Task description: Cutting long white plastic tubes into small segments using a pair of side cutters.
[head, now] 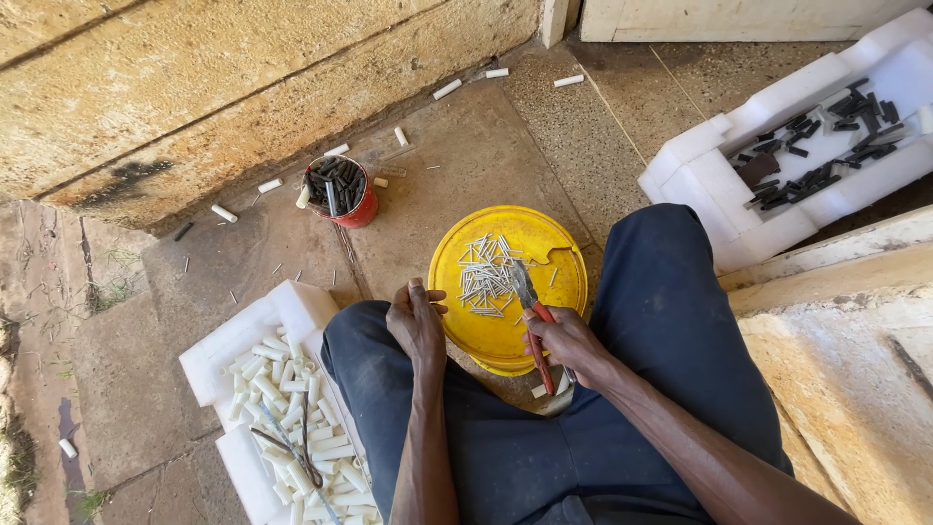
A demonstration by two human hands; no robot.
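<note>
Gripping red-handled pliers (533, 321), right hand (569, 342) points their nose away, up-frame.

Concrete floor (466, 165) bears yellow lid (544, 243), red cup (362, 208), foam trays (700, 170).

- You sit on a speckled concrete floor (466, 146), cracked into slabs, with a seam running diagonally past your knees.
- Ahead of you, a rough tan stone wall (194, 78) with a dark stain low on its face.
- Top right: the base of a pale wooden door frame (719, 17).
- At your right, a weathered stone ledge (855, 369) in full sun; the floor nearer the wall lies in shade.
- Far left: a bare earth strip (29, 369) with sparse green weeds.
- Small white tube pieces (447, 88) lie scattered along the wall's foot.
</note>
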